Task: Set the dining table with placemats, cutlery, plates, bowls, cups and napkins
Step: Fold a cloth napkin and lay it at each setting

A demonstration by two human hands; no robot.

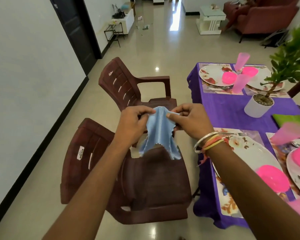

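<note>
pale blue ribbed cloth, one napkin [160, 130], head view: held in the air above a brown plastic chair [154, 184], not yet on the table. left hand [132, 125] pinches the upper edge at its left end; right hand [191, 122] pinches the same edge at its right end, thumb on top; both grasping, set close together. from the grip the cloth hangs straight down, long axis vertical, lower hem loose and rumpled. purple-clothed table [232, 111] lies right of the grip, the right hand nearer to it. nearest setting, right of and below the right wrist: floral plate [249, 153], pink bowl [274, 179], fork [242, 134]; no napkin seen beside it. folded green napkin [291, 121] further right. judged: the cloth must travel rightward, probably folded first.
</note>
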